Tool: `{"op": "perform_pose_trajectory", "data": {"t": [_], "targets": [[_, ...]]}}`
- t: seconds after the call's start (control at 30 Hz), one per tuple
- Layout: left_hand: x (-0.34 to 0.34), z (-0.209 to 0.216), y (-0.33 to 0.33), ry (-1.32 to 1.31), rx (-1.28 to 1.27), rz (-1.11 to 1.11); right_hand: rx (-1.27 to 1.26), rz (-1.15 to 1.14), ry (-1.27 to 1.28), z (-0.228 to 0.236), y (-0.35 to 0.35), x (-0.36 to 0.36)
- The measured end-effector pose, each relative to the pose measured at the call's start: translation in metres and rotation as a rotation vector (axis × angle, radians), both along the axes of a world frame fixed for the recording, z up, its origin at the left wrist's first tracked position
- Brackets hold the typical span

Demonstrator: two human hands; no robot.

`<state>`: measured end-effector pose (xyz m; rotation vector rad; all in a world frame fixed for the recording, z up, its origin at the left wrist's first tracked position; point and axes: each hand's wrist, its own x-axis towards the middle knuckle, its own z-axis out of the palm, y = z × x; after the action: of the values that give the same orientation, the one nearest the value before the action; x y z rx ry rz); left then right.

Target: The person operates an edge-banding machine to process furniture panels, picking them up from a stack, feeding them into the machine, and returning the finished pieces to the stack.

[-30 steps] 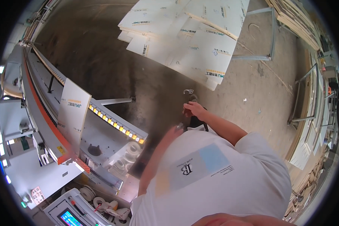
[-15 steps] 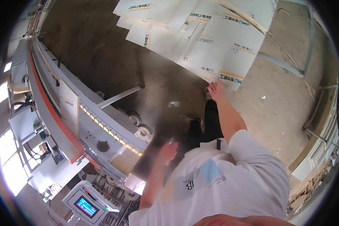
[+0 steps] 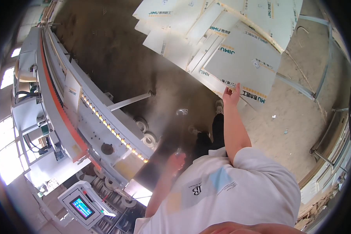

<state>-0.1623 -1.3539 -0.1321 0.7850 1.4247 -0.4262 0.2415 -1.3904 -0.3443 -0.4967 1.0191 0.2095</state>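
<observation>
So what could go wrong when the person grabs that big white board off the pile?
1. The right hand touches only the edge of the top white board; with one hand's grip it might tilt or slide away.
2. The stack of boards lies fanned and uneven, so others might shift with it.
3. The left hand is close to the long machine, so a swinging board might bump it.

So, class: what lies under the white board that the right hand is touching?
Under the top board, which the right hand touches at its near edge, more white boards fan out in a stack on the floor. The top board covers the middle of the stack, so its depth cannot be seen.
</observation>
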Motion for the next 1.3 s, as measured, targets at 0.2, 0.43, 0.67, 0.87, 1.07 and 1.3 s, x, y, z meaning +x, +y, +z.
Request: {"op": "perform_pose_trajectory", "data": {"t": [0.2, 0.43, 0.67, 0.87, 1.07, 1.3], "targets": [[0.021, 0.052, 0.038, -0.045, 0.205, -0.052, 0.115, -0.033, -0.163, 0.060, -0.017, 0.030], [-0.005, 0.064, 0.057, -0.221, 0.329, -0.130, -0.256, 0.397, -0.215, 0.131, -0.137, -0.043], [0.011, 0.090, 0.073, -0.241, 0.746, -0.840, -0.069, 0.792, -0.657, 0.204, -0.170, -0.044], [-0.074, 0.084, 0.075, 0.038, 0.528, -0.299, 0.110, 1.061, -0.676, 0.221, -0.099, -0.046], [-0.180, 0.070, -0.039, 0.233, 0.843, -0.175, 0.237, 1.214, -0.578, 0.233, -0.010, -0.041], [-0.159, 0.092, -0.163, 0.017, 0.669, 0.093, 0.438, 1.400, -0.640, 0.235, 0.030, -0.051]]}}
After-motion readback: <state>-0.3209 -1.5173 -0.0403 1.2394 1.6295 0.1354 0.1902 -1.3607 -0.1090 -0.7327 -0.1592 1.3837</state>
